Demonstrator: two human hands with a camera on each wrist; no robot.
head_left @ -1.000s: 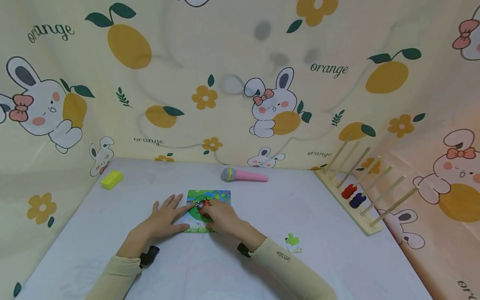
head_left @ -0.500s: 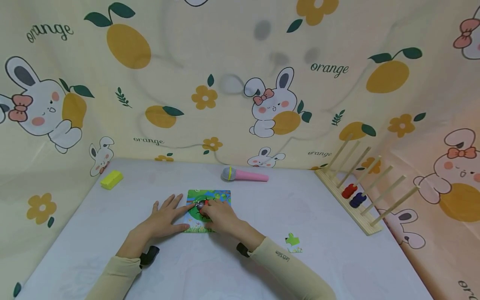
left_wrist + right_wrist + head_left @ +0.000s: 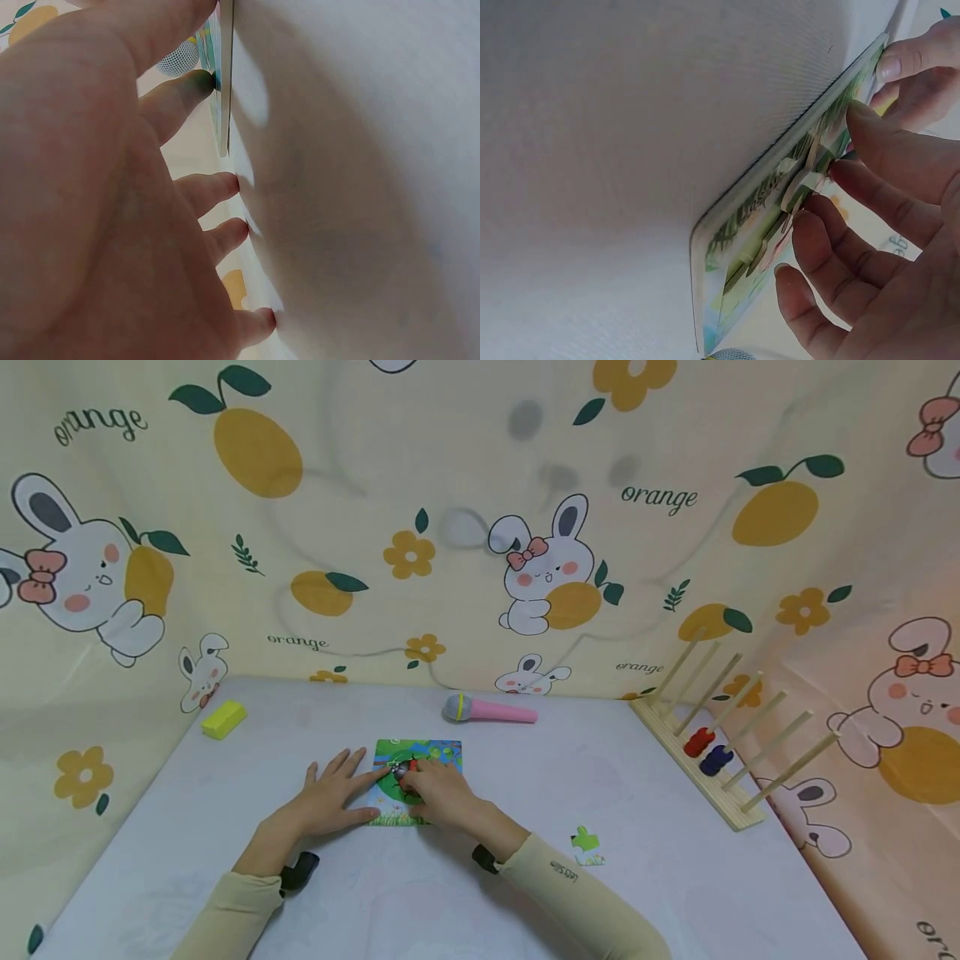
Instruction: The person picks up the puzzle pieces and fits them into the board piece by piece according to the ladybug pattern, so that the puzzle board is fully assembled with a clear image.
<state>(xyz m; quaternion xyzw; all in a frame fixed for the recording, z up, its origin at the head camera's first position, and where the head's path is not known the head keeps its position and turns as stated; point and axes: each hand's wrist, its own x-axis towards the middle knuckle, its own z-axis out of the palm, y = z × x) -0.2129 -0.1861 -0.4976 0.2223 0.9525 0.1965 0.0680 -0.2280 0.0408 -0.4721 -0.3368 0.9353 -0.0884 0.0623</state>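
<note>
A square jigsaw puzzle (image 3: 438, 749) with a red ladybug on a green leaf lies flat at the middle of the table. My left hand (image 3: 327, 797) is spread at its left side; the index finger reaches onto the picture and the thumb rests by the lower left edge. In the left wrist view the other fingertips (image 3: 238, 182) touch the tabletop. My right hand (image 3: 447, 796) is over the puzzle's right half, its bent fingertips on the ladybug. The right wrist view shows the thumb apart from those fingers and some pieces (image 3: 799, 191) sitting unevenly. The right hand hides part of the picture.
A loose green puzzle piece (image 3: 585, 839) lies right of the right forearm. Behind the puzzle is a pink toy microphone (image 3: 501, 710). A yellow block (image 3: 224, 720) sits at the far left. A wooden peg rack (image 3: 697, 768) with red and blue beads stands at right.
Nearly nothing differs; the right hand and forearm shift very slightly over the puzzle, while the left hand stays in place.
</note>
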